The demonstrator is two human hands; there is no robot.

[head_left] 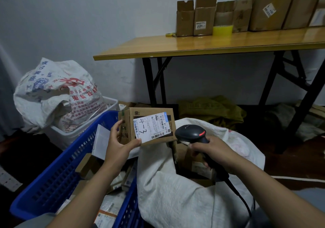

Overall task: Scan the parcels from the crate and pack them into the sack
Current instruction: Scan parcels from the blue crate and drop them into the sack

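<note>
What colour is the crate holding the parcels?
Blue, with slotted sides. The crate shows best in the head view, at lower left.

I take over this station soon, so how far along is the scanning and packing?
Done: at least one box already sits inside the white sack. In hand: the left hand holds a labelled parcel while the right hand grips the scanner pointed at its label. Left: packing that parcel, plus several parcels lying in the blue crate.
</note>
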